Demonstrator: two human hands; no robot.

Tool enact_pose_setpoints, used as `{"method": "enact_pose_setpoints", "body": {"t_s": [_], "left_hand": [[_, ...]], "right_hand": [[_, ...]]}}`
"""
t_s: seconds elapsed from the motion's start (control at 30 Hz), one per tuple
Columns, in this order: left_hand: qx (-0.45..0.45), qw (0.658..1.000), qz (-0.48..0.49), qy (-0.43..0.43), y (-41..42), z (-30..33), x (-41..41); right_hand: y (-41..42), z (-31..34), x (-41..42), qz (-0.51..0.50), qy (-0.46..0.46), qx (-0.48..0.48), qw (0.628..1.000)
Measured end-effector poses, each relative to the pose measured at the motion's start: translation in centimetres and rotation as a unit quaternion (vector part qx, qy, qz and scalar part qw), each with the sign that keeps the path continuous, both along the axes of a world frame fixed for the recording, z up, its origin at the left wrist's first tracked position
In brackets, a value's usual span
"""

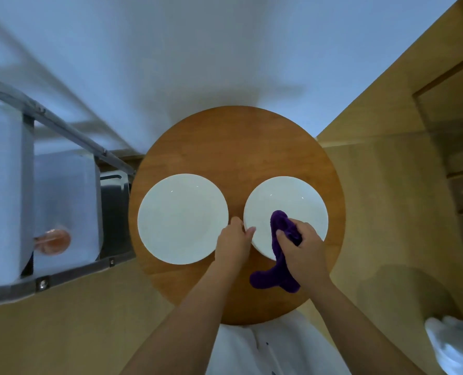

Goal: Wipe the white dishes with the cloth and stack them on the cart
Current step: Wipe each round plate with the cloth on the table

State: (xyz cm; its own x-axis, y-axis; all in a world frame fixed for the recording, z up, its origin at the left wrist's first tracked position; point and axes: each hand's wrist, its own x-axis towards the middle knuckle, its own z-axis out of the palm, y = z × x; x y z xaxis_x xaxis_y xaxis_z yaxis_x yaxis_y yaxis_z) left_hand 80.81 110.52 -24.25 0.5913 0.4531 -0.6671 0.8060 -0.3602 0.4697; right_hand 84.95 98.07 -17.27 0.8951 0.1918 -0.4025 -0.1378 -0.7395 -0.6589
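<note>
- Two white plates are laid on the round table point(235, 136): the left plate point(183, 219) at 9 o'clock and the right plate point(285, 201) at 3 o'clock, apart from each other.
- The purple cloth point(277, 277) is gripped by the right hand point(303, 244), fingers curled round it, and is pressed on the right plate at its 6 o'clock part.
- The same plate is pinched at its 8 o'clock rim by the left hand point(233, 242).
- The cart point(70, 276) is seen at 9 o'clock of the table; no white plate can be seen on it.
- It is judged that the task is at an early stage: the right plate is being wiped, the left plate appears untouched, and all stacking is left.
</note>
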Motion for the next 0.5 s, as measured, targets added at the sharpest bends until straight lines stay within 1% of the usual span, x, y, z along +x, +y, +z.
{"method": "enact_pose_setpoints", "body": {"t_s": [0.13, 0.27, 0.33, 0.43, 0.5], "left_hand": [[0.027, 0.996, -0.031, 0.077, -0.4, -1.1, 2.5], [0.044, 0.988, -0.108, 0.104, -0.3, -1.7, 3.5], [0.061, 0.984, -0.126, 0.110, -0.4, -1.5, 3.7], [0.062, 0.986, -0.109, 0.113, -0.2, -0.9, 3.8], [0.041, 0.994, -0.063, 0.079, 0.0, -0.8, 3.4]], "right_hand": [[-2.3, 0.0, 1.5, -0.015, -0.002, -0.001, 1.000], [-3.8, 0.0, 2.4, -0.022, -0.001, 0.010, 1.000], [-4.3, -0.1, 2.6, -0.023, 0.008, 0.014, 1.000], [-4.8, -0.2, 2.8, -0.028, 0.019, 0.020, 0.999], [-5.0, -0.3, 2.9, -0.031, 0.029, 0.023, 0.999]]}}
